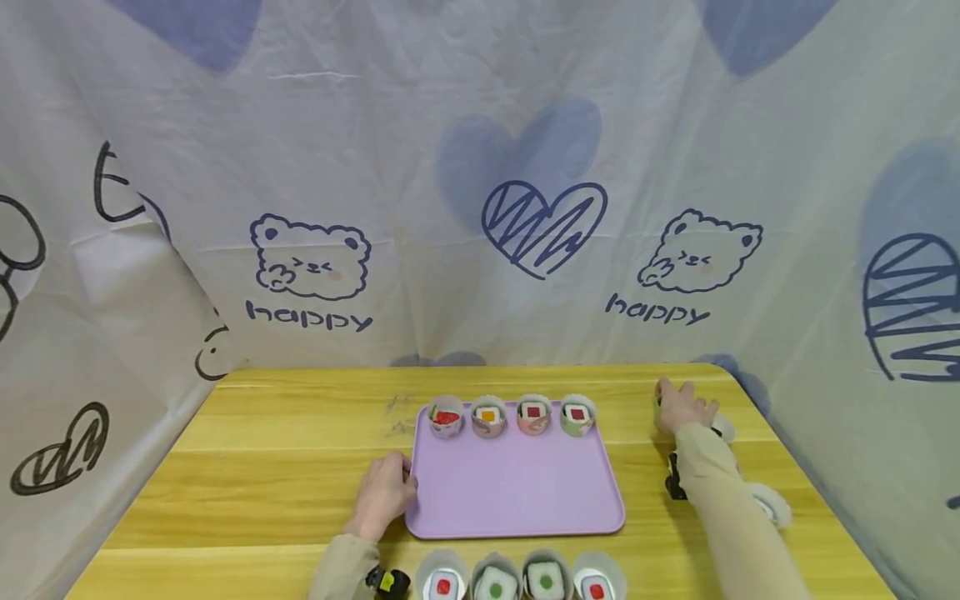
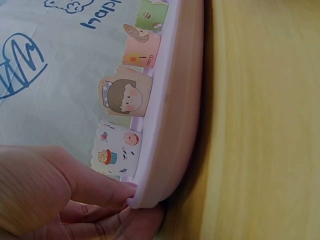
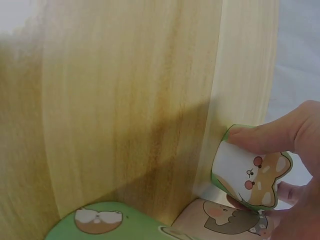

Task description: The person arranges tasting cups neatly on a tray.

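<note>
My left hand (image 1: pixel 384 493) pinches the left rim of the lilac tray (image 1: pixel 517 492), thumb above and fingers below in the left wrist view. Along the tray's far edge stands a row of paper cups, among them one with red contents (image 1: pixel 446 417) and one with an orange-topped white piece (image 1: pixel 488 416). At the table's far right, my right hand (image 1: pixel 678 407) holds a paper cup with a dog face (image 3: pixel 245 170) between thumb and fingers. In the head view the hand mostly hides this cup. Beside it in the right wrist view are a green cup (image 3: pixel 125 220) and a beige cup (image 3: pixel 200 220).
Several paper cups, such as one with a green-dotted white piece (image 1: pixel 544 577), stand before the tray's near edge. Another white cup (image 1: pixel 770 505) is partly behind the right forearm. A printed cloth (image 1: pixel 420 275) hangs behind the wooden table (image 1: pixel 247 467).
</note>
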Tool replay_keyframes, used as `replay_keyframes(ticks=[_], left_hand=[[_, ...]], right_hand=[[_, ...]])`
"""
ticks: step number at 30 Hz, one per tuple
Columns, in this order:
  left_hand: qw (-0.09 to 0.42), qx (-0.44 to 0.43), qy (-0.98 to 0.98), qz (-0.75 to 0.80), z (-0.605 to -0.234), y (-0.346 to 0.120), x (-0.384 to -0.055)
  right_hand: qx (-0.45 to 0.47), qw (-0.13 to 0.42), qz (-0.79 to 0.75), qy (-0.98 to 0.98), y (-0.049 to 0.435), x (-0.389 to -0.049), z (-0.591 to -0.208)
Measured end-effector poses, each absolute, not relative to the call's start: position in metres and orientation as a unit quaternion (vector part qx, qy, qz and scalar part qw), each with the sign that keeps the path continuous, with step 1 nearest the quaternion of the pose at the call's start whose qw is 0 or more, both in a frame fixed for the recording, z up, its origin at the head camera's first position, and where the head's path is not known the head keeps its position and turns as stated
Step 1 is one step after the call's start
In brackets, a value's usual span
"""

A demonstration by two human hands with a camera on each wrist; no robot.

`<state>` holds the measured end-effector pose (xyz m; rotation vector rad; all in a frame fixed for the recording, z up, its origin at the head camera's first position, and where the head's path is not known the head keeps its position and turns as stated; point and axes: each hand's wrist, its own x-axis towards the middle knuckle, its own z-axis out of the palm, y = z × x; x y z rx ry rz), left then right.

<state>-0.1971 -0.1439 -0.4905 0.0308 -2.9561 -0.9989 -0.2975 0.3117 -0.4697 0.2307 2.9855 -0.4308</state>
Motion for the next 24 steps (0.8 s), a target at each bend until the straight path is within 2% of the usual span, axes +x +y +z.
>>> replay_keyframes(ticks=[8, 24], left_hand=[[0.012, 0.012, -0.947, -0.320, -0.4890, -0.1421, -0.1973], [0.011, 0.009, -0.950, -0.312, -0.4895, -0.1428, -0.1976]], right_hand=[[0.068, 0.018, -0.132, 0.989, 0.3133, -0.2958, -0.4709], [0.095, -0.024, -0.204, 0.974, 0.3200, -0.2992, -0.4729]])
